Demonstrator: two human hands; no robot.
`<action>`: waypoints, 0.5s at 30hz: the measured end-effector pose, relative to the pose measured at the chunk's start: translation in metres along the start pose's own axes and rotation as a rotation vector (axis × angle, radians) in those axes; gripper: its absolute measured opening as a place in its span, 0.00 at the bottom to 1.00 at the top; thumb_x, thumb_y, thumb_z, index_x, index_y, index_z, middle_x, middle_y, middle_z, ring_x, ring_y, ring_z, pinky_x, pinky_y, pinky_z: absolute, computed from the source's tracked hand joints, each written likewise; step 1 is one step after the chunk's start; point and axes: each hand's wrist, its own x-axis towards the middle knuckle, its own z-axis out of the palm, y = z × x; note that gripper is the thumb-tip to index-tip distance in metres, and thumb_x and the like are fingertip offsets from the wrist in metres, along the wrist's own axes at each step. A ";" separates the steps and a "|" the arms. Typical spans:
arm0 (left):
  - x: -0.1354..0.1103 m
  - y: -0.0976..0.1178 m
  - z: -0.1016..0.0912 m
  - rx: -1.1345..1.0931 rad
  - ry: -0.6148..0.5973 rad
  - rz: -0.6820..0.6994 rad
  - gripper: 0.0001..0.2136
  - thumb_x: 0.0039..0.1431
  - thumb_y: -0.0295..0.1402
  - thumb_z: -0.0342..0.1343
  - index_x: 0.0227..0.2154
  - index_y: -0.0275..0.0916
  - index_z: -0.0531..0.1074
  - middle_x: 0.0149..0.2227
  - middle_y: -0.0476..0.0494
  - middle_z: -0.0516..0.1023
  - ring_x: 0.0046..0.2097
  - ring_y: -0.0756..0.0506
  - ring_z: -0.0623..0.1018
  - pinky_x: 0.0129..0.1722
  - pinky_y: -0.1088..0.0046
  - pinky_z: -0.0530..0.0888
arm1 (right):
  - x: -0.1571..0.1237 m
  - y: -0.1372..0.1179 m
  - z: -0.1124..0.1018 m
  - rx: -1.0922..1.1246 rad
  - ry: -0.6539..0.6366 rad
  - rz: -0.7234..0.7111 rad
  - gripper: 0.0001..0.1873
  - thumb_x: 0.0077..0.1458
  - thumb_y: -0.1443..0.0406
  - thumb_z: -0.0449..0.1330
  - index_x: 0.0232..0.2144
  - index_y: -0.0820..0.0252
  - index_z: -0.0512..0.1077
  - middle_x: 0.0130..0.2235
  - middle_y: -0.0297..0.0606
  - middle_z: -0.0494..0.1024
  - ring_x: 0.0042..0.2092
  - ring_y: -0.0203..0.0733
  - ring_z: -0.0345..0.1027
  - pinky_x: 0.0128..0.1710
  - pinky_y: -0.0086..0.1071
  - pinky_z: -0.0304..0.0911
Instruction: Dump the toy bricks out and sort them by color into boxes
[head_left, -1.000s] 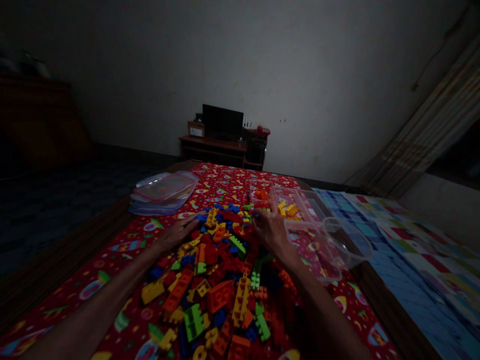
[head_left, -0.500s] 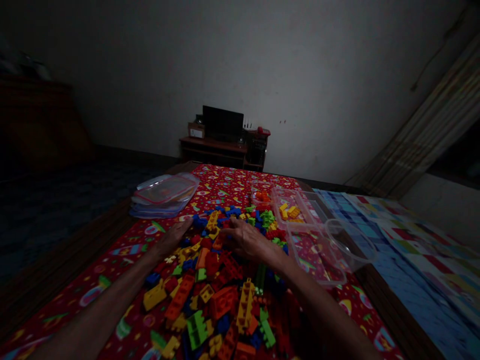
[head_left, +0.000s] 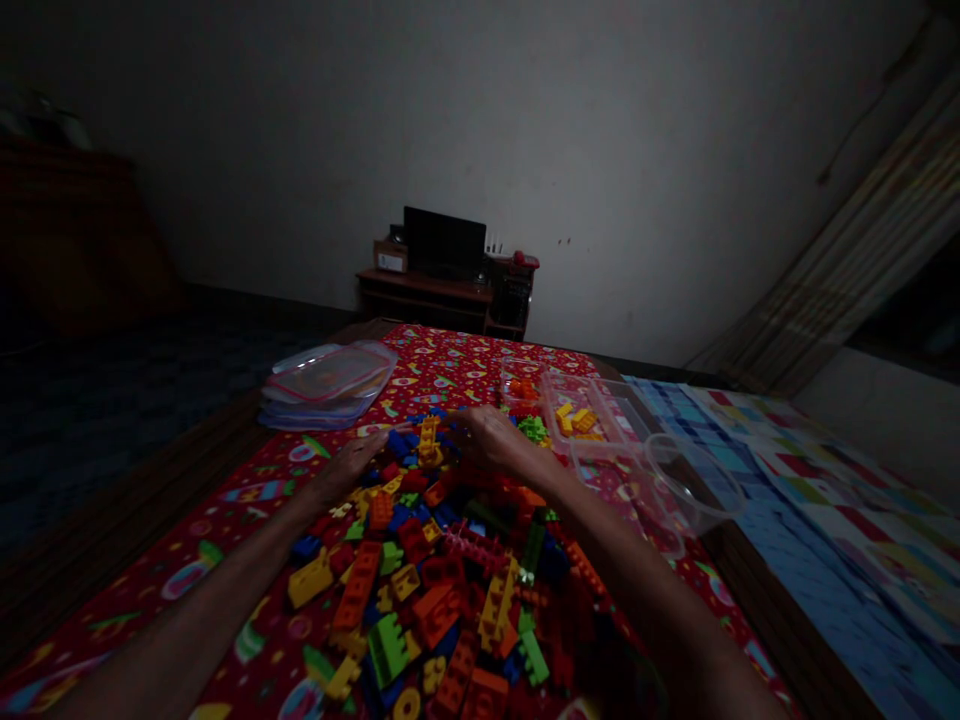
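Observation:
A big heap of toy building bricks (head_left: 439, 605) in red, orange, yellow, green and blue covers the near middle of the table. My left hand (head_left: 352, 468) rests along the heap's far left edge, open, its fingers stretched out beside blue bricks (head_left: 401, 442). At the far end of the heap, my right hand (head_left: 484, 435) reaches in with bent, parted fingers pointing left. Its fingertips are partly hidden, and no brick shows in its grasp. Between the two hands stands a yellow brick piece (head_left: 428, 438).
Stacked clear lids (head_left: 330, 385) lie at the left. Clear plastic boxes stand at the right, one with yellow bricks (head_left: 577, 420), a farther one with orange bricks (head_left: 523, 388). A round clear tub (head_left: 697, 485) sits near the right edge. A bed (head_left: 720, 500) adjoins the table.
My right hand has moved farther back across the heap, and bricks in the middle have shifted, uncovering red and blue ones. My left hand has hardly moved.

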 end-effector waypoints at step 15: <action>0.002 -0.005 -0.002 0.045 -0.005 0.018 0.36 0.52 0.63 0.47 0.51 0.39 0.75 0.54 0.39 0.76 0.55 0.34 0.73 0.58 0.56 0.67 | 0.024 0.016 0.034 0.041 -0.084 -0.106 0.13 0.55 0.65 0.62 0.43 0.62 0.72 0.36 0.39 0.76 0.38 0.38 0.67 0.36 0.27 0.57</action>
